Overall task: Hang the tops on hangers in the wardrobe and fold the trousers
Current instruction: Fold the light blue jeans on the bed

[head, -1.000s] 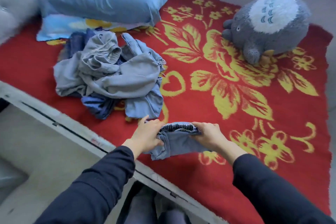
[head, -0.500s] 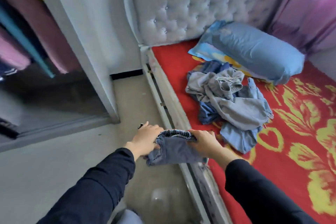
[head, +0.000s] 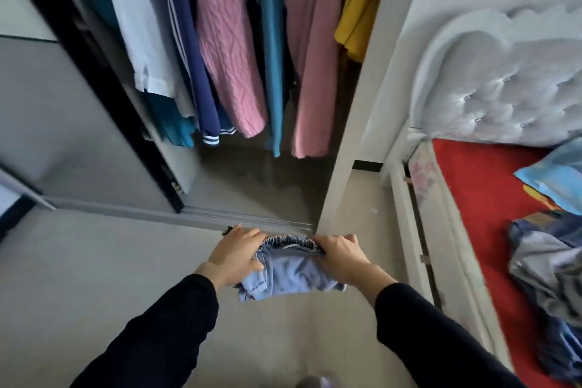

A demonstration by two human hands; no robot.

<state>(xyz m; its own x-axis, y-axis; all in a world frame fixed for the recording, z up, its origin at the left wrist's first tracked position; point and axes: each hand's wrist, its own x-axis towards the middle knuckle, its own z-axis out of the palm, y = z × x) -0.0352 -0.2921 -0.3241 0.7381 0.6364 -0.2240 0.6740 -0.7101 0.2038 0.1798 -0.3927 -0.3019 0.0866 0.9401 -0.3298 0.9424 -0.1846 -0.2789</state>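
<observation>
A folded pair of light blue trousers (head: 291,274) with a gathered elastic waistband hangs in the air between my hands, above the floor in front of the wardrobe. My left hand (head: 234,253) grips its left end and my right hand (head: 341,253) grips its right end. The open wardrobe (head: 258,186) lies straight ahead, with several tops (head: 230,50) hanging inside: white, navy, pink, teal and yellow. A heap of grey and blue clothes (head: 548,268) lies on the bed at the right edge.
The bed with a red cover (head: 482,198) and white frame (head: 419,230) runs along the right, with a tufted grey headboard (head: 510,85) and a blue pillow (head: 554,179). A dark sliding door (head: 104,98) stands left of the wardrobe opening. Grey floor (head: 94,277) lies below.
My view has swung left from the bed to the wardrobe. Both hands keep hold of the folded trousers, which have moved off the bed and now hang over the floor.
</observation>
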